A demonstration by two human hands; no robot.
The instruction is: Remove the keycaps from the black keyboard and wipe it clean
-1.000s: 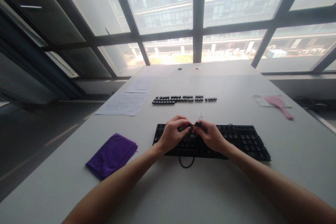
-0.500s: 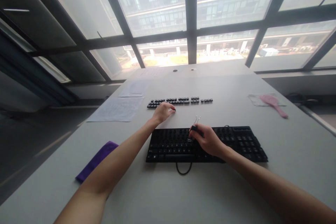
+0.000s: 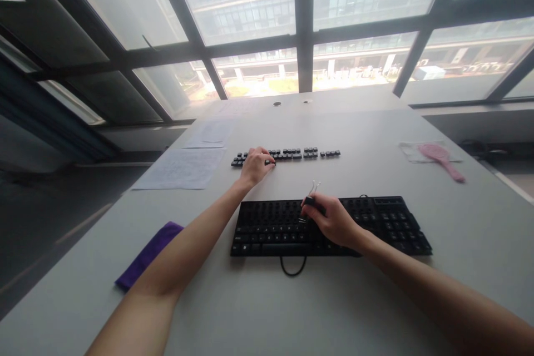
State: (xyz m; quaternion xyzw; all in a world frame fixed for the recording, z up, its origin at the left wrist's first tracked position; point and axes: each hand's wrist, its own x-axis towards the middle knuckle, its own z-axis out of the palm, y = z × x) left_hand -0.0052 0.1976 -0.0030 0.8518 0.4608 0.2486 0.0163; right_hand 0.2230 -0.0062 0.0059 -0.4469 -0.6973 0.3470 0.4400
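My left hand point(image 3: 255, 168) is at the near edge of the loose black keycaps point(image 3: 292, 154), its thumb and fingers pinched on a small black keycap point(image 3: 270, 162). Part of the rows is hidden behind this hand. My right hand point(image 3: 329, 217) is closed round a keycap puller point(image 3: 309, 201) with a black body; thin wire ends stick out above and below. It hovers over the middle of a black keyboard point(image 3: 279, 248). Keys remain along the keyboard's lower rows and number pad, while its upper left part shows bare key stems.
A purple cloth point(image 3: 150, 253) lies to the left, partly under my left forearm. Paper sheets point(image 3: 175, 169) are spread at the table's left. A pink hairbrush-shaped thing point(image 3: 441, 161) rests on a clear bag at the right. A cable loop point(image 3: 292, 273) pokes out before the keyboard.
My left hand has moved slightly away from me, up to the loose keycaps, with the keycap in its fingers. My right hand stays over the keyboard with the puller. The view has shifted slightly.
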